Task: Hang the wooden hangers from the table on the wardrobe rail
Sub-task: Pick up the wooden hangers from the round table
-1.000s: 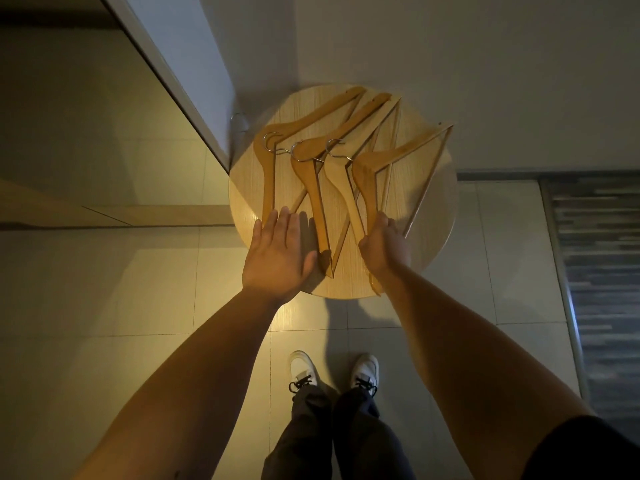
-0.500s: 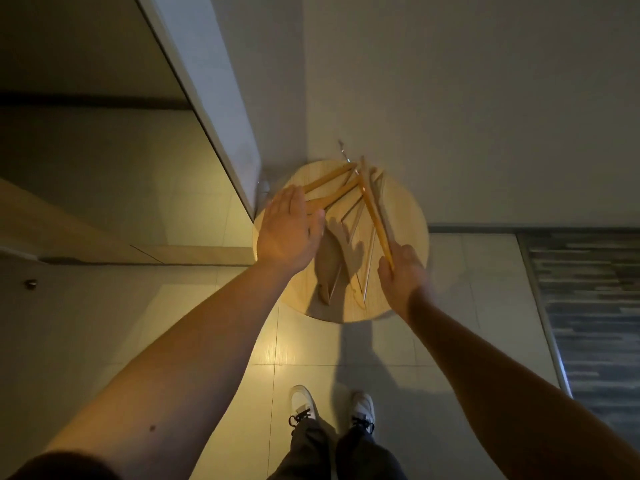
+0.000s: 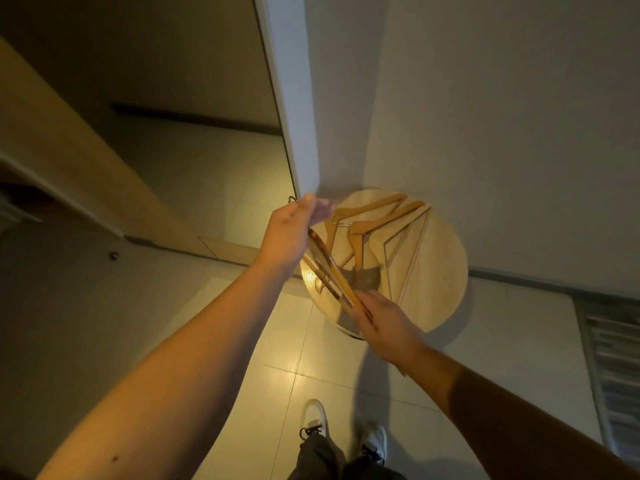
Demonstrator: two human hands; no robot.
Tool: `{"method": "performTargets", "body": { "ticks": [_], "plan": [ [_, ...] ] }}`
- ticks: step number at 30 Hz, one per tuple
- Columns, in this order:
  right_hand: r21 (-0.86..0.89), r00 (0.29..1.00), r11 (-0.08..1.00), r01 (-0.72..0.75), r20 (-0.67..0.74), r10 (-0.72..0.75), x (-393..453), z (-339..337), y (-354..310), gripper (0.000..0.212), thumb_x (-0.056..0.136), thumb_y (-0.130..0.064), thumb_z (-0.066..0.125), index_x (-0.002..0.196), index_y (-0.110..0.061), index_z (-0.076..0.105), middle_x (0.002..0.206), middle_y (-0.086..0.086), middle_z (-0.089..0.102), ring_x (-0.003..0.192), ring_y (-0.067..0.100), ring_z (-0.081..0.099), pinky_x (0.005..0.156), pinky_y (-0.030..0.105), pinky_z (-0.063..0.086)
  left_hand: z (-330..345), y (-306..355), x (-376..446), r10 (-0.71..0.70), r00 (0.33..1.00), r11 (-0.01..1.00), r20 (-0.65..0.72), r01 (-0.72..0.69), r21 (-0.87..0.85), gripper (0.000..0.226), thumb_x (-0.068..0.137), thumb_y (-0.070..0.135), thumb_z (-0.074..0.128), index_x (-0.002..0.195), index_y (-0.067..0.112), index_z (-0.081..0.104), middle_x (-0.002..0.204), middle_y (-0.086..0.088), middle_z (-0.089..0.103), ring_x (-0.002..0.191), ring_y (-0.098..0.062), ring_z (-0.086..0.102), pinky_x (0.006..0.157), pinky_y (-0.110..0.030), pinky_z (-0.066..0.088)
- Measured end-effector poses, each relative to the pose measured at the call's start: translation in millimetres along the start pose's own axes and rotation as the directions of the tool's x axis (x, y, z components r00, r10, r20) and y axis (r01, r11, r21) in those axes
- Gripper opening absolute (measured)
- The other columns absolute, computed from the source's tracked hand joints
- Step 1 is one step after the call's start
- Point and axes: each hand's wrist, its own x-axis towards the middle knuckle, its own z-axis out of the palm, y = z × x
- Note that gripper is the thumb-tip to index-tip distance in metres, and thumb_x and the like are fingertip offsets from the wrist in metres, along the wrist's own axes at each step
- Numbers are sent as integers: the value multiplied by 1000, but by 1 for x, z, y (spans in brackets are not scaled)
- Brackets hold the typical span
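A wooden hanger (image 3: pixel 332 271) is lifted off the round wooden table (image 3: pixel 440 271), tilted edge-on over the table's left rim. My left hand (image 3: pixel 289 233) grips its upper end, with a metal hook (image 3: pixel 293 199) poking out above the fingers. My right hand (image 3: pixel 384 323) holds the lower end near the table's front edge. A second bar runs alongside it; I cannot tell whether that is another hanger. Other wooden hangers (image 3: pixel 377 216) lie fanned out on the tabletop, hooks pointing left. The wardrobe rail is not in view.
A white vertical panel edge (image 3: pixel 294 116) stands just behind the table's left side, and a pale wall (image 3: pixel 502 133) rises behind the table. A wooden board (image 3: pixel 86 161) slants across the left. Tiled floor, my shoes (image 3: pixel 313 417) and a grey striped mat (image 3: pixel 613 375) lie below.
The lifted hanger has swung from over the middle of the table to its left rim. My left hand went from resting on the hangers to gripping its upper end. The camera tilted up.
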Motion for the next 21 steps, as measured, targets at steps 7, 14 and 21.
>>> {"method": "performTargets", "body": {
  "ticks": [7, 14, 21],
  "plan": [
    [-58, 990, 995, 86, 116, -79, 8, 44, -1, 29, 101, -30, 36, 119, -19, 55, 100, -3, 54, 81, 17, 59, 70, 35, 52, -42, -30, -12, -11, 999, 999, -32, 12, 46, 38, 101, 35, 32, 100, 31, 70, 112, 5, 71, 112, -12, 64, 113, -46, 33],
    [-165, 991, 980, -108, 64, 120, 41, 51, 36, 39, 99, -45, 35, 120, -25, 62, 125, -5, 52, 100, 9, 55, 84, 20, 46, -64, -65, -13, -34, 997, 999, -71, 34, 8, 42, 96, 45, 34, 98, 33, 73, 112, 7, 73, 109, -16, 67, 98, -38, 45],
    [-287, 861, 817, -501, -73, 503, 109, 37, 132, 45, 97, -38, 41, 132, -11, 53, 131, 13, 52, 119, 31, 53, 101, 45, 47, -60, -106, -6, -66, 996, 995, -63, 70, 66, 41, 93, 50, 36, 98, 35, 73, 108, 7, 74, 107, -14, 67, 93, -36, 47]
  ]
}}
